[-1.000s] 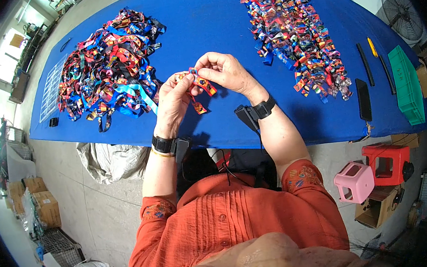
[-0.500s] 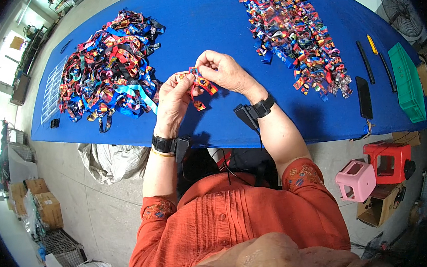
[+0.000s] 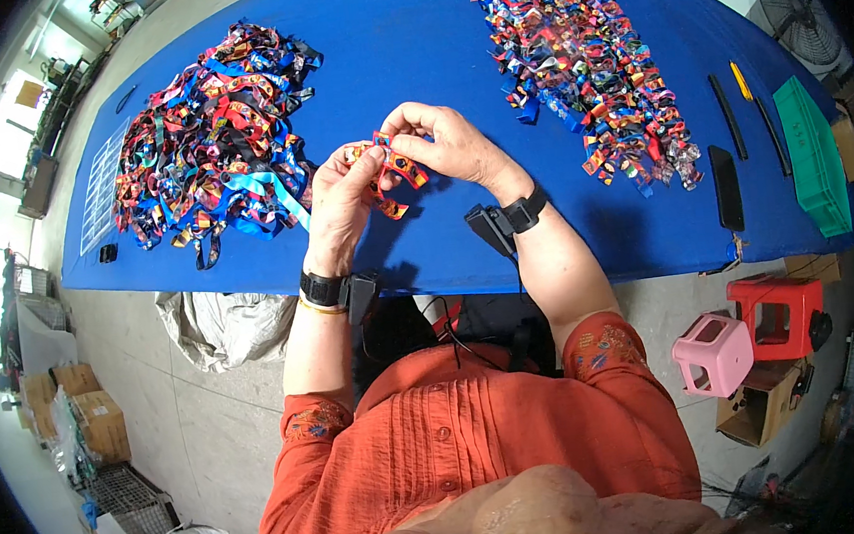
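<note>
Between my two hands, above the near middle of the blue table, is a short printed ribbon strap in red, orange and yellow, looped with one end hanging down. My left hand pinches it between thumb and fingers. My right hand grips its upper end, thumb and forefinger pressed together. To the left lies a large tangled heap of colourful printed ribbon straps. On the right, many small folded ribbon straps are laid out in long rows.
A black phone-like slab, a black rod, a yellow-handled cutter and a green crate occupy the table's right end. Beside the heap lies a white grid. Pink and red stools stand on the floor at right.
Both hands have shifted very slightly to the left with the ribbon strap still pinched between them. The hanging end of the strap has swung a little.
</note>
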`<state>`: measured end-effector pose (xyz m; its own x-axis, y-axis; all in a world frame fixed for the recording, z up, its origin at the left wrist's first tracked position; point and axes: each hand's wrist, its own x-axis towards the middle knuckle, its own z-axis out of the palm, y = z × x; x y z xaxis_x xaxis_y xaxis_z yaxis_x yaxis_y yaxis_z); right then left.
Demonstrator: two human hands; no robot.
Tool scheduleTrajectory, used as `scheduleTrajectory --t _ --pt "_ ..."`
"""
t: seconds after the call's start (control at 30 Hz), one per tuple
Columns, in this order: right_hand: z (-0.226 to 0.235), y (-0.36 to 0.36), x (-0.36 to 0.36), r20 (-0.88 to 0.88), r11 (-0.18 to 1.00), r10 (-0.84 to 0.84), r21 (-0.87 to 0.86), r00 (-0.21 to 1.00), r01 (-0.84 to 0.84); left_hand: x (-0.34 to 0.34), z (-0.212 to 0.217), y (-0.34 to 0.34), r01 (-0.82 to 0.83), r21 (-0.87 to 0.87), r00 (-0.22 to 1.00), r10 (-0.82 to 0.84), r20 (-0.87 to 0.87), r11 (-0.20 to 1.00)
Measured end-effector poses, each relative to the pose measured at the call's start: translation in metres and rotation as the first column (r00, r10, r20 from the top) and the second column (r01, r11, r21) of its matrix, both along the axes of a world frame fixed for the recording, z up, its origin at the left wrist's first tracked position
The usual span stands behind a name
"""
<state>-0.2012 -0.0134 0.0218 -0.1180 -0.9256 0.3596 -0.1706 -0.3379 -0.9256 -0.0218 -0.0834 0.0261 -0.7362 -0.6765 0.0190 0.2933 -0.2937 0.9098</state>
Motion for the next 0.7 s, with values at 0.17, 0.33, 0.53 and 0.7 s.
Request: scheduleTrajectory --t 0.17,0.33,0.53,0.7 --pt "0.0055 0.0023 0.0022 -0.001 0.995 0.026 0.092 1.000 -0.026 0.0024 -0.0019 -0.0010 0.007 0.003 1.000 -0.007 0.015 1.000" --pt "0.0062 0.0016 0.0055 -0.106 0.994 -0.111 -0.024 0.988 0.109 0.0040 -0.0028 -0.0004 -0.002 0.030 1.000 0.001 0.016 1.000" --pt "0.0080 0.0025 0.0034 -0.374 0.932 -0.358 -0.202 0.856 0.301 0.0009 -0.0024 -0.0004 -0.032 0.012 0.997 0.031 0.072 0.999" --pt "0.0047 0.0012 0.0020 -0.381 0.933 -0.356 -0.193 0.853 0.303 0.0010 -0.0070 -0.0027 -0.037 -0.011 0.997 0.037 0.069 0.999"
